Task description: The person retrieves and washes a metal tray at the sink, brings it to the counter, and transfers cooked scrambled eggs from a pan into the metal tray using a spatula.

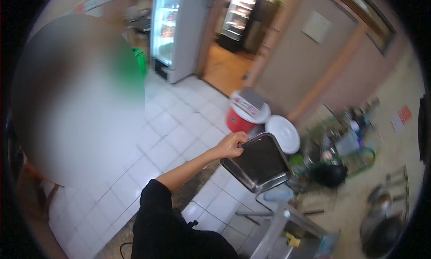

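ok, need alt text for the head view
A person's left hand grips a rectangular metal tray by one edge, above a white-tiled floor. Beyond stand a red bucket with a white lid and a lit glass-door fridge; much of the left side is blurred out.

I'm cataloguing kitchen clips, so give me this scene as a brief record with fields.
Left hand: gripping the edge of the tray
Right hand: not in view
Tray build: metal, roughly rectangular, dark inside
Tray position: held up above the floor
Floor finish: white tiles
Past the tray: red bucket, grey item on top
Background: lit fridge beside a doorway
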A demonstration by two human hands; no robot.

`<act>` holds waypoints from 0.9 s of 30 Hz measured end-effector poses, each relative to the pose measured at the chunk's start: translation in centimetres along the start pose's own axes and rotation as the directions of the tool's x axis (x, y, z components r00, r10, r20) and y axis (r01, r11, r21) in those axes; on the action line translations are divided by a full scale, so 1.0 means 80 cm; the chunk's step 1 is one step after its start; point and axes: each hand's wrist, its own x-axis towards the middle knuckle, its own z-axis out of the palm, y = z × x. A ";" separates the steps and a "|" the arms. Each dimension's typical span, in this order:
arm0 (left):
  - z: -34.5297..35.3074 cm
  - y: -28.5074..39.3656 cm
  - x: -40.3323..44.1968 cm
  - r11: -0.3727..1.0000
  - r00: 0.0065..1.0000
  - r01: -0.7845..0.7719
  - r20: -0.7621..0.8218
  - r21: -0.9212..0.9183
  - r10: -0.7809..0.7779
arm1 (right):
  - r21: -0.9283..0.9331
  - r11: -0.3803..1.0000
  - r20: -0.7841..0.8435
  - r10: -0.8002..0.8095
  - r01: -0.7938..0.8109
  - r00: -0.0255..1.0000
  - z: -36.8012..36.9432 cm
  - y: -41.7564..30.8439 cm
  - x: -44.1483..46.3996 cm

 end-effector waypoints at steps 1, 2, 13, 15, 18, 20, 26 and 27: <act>-0.065 0.024 -0.035 0.988 0.995 0.012 -0.098 0.152 0.003 | -0.004 1.000 0.090 -0.030 0.031 0.996 0.049 -0.018 0.027; -0.124 0.042 -0.078 0.951 0.978 0.058 -0.207 0.304 0.006 | -0.009 0.998 0.180 -0.060 0.062 0.982 0.100 -0.037 0.051; -0.420 0.072 -0.586 0.099 0.792 0.610 -0.607 0.786 -0.062 | -0.149 0.955 0.912 0.032 0.257 0.408 0.739 -0.170 0.089; -0.453 0.076 -0.690 0.073 0.419 0.908 -0.886 0.413 -0.197 | -0.198 0.941 0.946 0.110 0.274 0.305 0.859 -0.165 0.051; -0.495 0.069 -0.868 0.150 -0.317 0.942 -0.942 -0.300 0.109 | -0.271 0.910 0.959 0.227 0.314 0.168 1.047 -0.147 -0.009; -0.517 0.074 -0.957 0.202 -0.678 0.734 -0.717 -0.648 0.164 | -0.322 0.873 0.946 0.316 0.367 0.078 1.160 -0.130 -0.044; -0.651 0.100 -1.009 0.746 -0.941 0.339 -0.207 -0.572 0.269 | -0.179 0.861 0.818 0.399 0.476 -0.415 1.438 -0.161 -0.204; -0.697 0.102 -1.014 0.817 -0.954 0.296 -0.195 -0.495 0.228 | -0.179 0.801 0.707 0.508 0.571 -0.492 1.467 -0.265 -0.314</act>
